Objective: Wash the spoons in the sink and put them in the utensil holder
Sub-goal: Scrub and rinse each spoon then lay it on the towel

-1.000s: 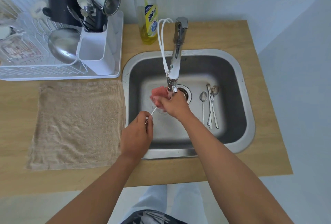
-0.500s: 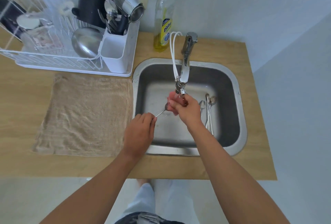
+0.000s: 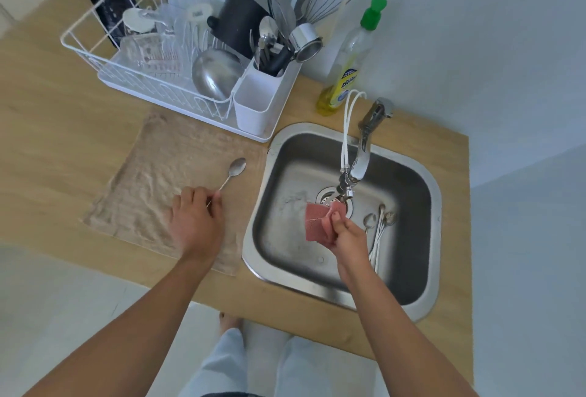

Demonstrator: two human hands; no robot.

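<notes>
Left hand (image 3: 195, 222) pinches small steel teaspoon (image 3: 233, 173) by handle end, over beige towel (image 3: 152, 174). Right hand (image 3: 347, 235) grips pink scrubbing cloth (image 3: 315, 222) above steel sink (image 3: 285, 155). Spoon likely light, rigid, wet-slippery; mid-handle hold safer.

Wooden counter (image 3: 63, 155): beige towel (image 3: 158, 174), white dish rack (image 3: 152, 86), soap bottle (image 3: 345, 70), inset sink (image 3: 434, 206).

Soft, even daylight is filling the scene, casting only faint shadows. The steel sink (image 3: 425, 257) is showing dull sheen, no hard glare. The wide lens is bending the counter (image 3: 63, 149) edges, and detail is softening slightly throughout.
</notes>
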